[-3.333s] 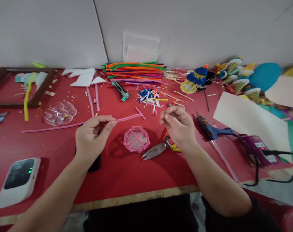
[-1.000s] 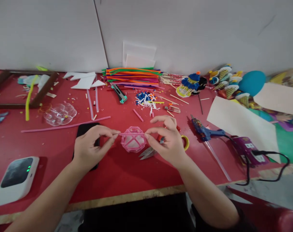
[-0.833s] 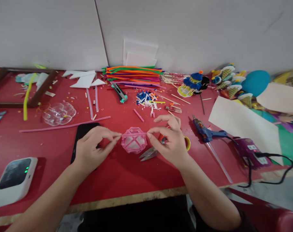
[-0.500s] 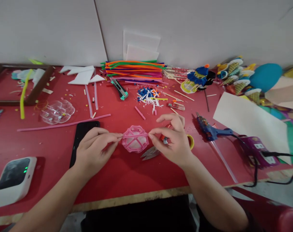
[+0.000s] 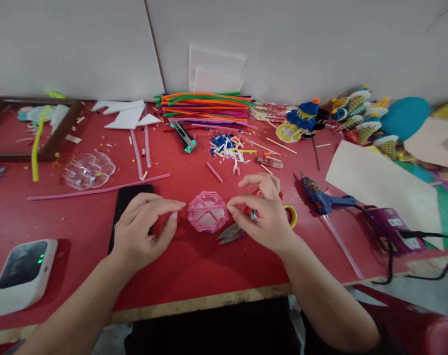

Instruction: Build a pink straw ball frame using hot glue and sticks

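A pink dome-shaped frame of straw pieces sits on the red table between my hands. A short pink straw piece lies across its top. My right hand pinches the right end of that piece between thumb and forefinger. My left hand rests at the frame's left side. Its forefinger reaches the piece's left end, and its thumb hangs apart below, gripping nothing. Scissors lie just under my right hand.
A black phone lies under my left hand and a white device at the near left. A blue glue gun and white paper are to the right. Coloured straws, cut bits, a cutter and a clear tray lie farther back.
Both hands brought the short pink piece down onto the top of the pink frame. The left thumb has just come off the piece's end, while the right hand keeps its pinch.
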### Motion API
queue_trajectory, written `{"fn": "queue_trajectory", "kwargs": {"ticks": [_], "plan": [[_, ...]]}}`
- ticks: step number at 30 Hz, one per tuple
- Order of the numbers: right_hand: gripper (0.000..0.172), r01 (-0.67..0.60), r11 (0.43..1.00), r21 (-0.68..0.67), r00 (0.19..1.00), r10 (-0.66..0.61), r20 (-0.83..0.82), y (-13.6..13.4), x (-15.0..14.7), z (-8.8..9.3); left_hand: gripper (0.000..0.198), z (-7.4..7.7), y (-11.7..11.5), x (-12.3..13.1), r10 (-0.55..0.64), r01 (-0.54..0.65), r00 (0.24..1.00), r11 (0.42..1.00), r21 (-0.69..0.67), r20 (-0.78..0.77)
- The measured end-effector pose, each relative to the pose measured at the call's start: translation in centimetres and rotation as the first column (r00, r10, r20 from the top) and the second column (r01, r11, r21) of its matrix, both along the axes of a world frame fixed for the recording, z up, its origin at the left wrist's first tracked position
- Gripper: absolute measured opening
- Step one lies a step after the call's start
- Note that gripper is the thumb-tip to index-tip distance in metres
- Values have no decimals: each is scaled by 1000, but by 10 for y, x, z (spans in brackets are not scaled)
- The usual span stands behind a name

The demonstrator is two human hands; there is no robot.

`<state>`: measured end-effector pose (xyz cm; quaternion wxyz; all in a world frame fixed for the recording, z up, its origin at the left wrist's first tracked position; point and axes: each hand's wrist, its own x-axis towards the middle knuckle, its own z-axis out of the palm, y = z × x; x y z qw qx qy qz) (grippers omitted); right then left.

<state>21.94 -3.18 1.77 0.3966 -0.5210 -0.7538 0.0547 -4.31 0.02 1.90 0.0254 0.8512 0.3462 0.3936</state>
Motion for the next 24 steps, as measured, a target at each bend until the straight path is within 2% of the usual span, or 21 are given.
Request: {"fn": "queue_trajectory", "kwargs": {"ticks": [5,12,17,20,24], "plan": [[17,-25,999,-36,999,26,31,-1,3,1,23,1,-1,-1,-102,102,995,994,-32,2],[12,-56,998,-38,997,58,51,-1,6,-2,28,3,1,-5,-177,175,983,984,-39,-52],[12,-82,995,-64,994,86,67,0,7,-2,46,-5,0,-3,-246,244,961,969,-31,-128],[12,-90,993,-73,992,96,79,0,8,-3,53,-11,-3,-1,-249,246,958,969,-39,-145],[11,-89,993,-79,992,96,81,1,9,-4,51,-11,-4,1,-238,232,957,971,-52,-165]]}}
